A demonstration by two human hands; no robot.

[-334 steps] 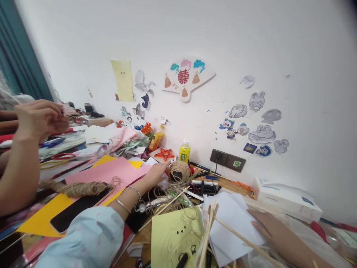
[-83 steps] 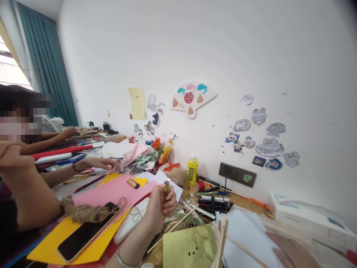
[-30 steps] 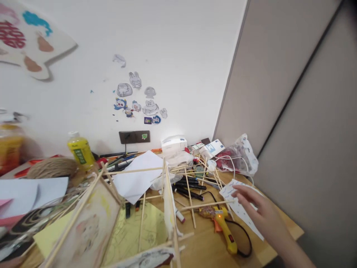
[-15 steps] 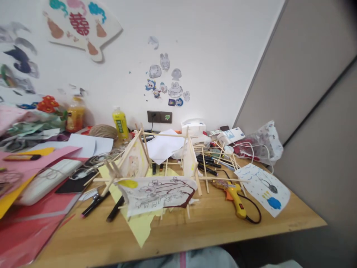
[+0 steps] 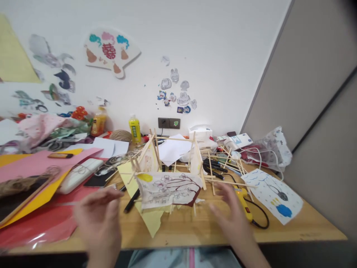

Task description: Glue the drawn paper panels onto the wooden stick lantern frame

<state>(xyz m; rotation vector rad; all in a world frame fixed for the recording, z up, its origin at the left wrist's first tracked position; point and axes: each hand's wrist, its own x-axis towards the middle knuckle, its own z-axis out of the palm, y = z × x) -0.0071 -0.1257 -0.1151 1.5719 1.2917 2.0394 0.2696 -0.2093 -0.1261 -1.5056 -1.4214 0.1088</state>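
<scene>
A frame of thin wooden sticks [image 5: 175, 140] stands on the table, with cloth panels fixed to its sides. Its front panel [image 5: 167, 191] is white cloth with a drawing of branches and blossoms; a smaller panel with a drawing [image 5: 147, 163] forms the left side. My left hand [image 5: 99, 219], blurred, hovers left of the frame with nothing visible in it, thumb and fingers apart. On the other side my right hand [image 5: 232, 216] is open, fingers spread, near the frame's right end. It partly hides the yellow hot glue gun [image 5: 247, 208]. Neither hand touches the frame.
Under the frame lies torn yellow paper [image 5: 152, 223], with a black marker [image 5: 132, 201] beside it. A painted sheet [image 5: 275, 193] is at the right. Coloured folders [image 5: 50, 219] and a white box-like device [image 5: 80, 175] fill the left. Bottles [image 5: 135, 128] and loose sticks lie farther back.
Both of my hands have come into view from below, one on each side of the frame. The camera view has shifted left and slightly up. The frame appears unmoved on the table.
</scene>
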